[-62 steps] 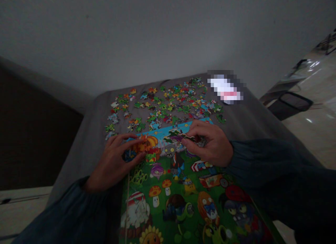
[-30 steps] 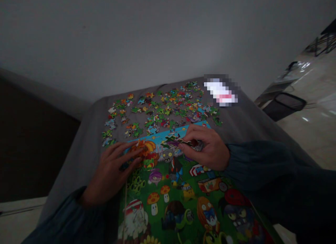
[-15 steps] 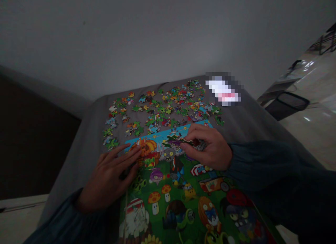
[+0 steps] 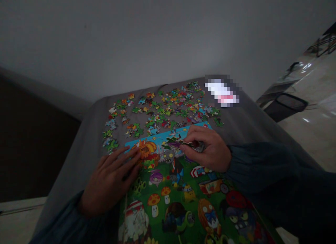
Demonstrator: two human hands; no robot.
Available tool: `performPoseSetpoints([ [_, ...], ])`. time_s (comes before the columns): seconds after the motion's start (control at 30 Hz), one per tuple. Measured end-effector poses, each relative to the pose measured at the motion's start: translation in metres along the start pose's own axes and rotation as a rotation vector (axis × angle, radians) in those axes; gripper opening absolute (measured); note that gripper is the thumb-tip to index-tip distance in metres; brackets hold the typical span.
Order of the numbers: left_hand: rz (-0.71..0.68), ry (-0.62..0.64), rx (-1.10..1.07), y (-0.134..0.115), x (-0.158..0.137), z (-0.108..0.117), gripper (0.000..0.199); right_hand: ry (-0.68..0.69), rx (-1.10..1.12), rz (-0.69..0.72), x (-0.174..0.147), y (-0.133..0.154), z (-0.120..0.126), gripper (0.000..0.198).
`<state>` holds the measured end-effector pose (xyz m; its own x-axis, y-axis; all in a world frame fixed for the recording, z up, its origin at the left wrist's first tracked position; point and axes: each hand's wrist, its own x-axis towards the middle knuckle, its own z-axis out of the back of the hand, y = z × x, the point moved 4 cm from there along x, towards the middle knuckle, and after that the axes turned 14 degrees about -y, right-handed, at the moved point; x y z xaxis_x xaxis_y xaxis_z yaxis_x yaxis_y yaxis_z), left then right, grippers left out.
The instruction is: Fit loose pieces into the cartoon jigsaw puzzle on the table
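Observation:
My right hand [image 4: 206, 147] is closed in a pinch on a few joined puzzle pieces [image 4: 174, 142], green and purple with pale cut edges. They are held over the upper part of a colourful picture sheet [image 4: 183, 188] printed with cartoon zombies, mushrooms and plants. My left hand [image 4: 112, 181] lies with its fingers stretched out on the sheet's upper left, the fingertips by an orange pumpkin print. Part of the sheet's top right is hidden behind my right hand. Beyond the sheet, many loose puzzle pieces [image 4: 168, 111] are scattered over a grey cloth.
The grey cloth [image 4: 86, 132] covers the table up to a pale wall [image 4: 147, 41]. A phone-like bright object [image 4: 223, 93], blurred out, lies at the far right corner. To the right, a dark chair [image 4: 286, 105] stands on a shiny floor.
The view has shifted slightly. My right hand keeps its pinch on the joined pieces, with little movement over the sheet. My left hand stays flat in about the same place.

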<state>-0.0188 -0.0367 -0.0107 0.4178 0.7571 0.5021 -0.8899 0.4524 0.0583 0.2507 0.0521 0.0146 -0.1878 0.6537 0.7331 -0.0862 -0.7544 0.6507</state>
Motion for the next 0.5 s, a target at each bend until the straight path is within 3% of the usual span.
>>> performPoseSetpoints([
  [0.17,0.123,-0.055,-0.135,0.006,0.008,0.006,0.033,0.05,-0.024,-0.067,0.0,-0.004,-0.003,0.015],
  [0.33,0.178,-0.051,-0.338,-0.005,0.05,0.02,0.03,0.095,-0.049,-0.102,0.001,-0.003,-0.004,0.017],
  [0.5,0.321,-0.101,-0.411,-0.004,0.068,0.008,0.031,0.142,-0.062,-0.132,0.001,-0.005,-0.005,0.017],
])
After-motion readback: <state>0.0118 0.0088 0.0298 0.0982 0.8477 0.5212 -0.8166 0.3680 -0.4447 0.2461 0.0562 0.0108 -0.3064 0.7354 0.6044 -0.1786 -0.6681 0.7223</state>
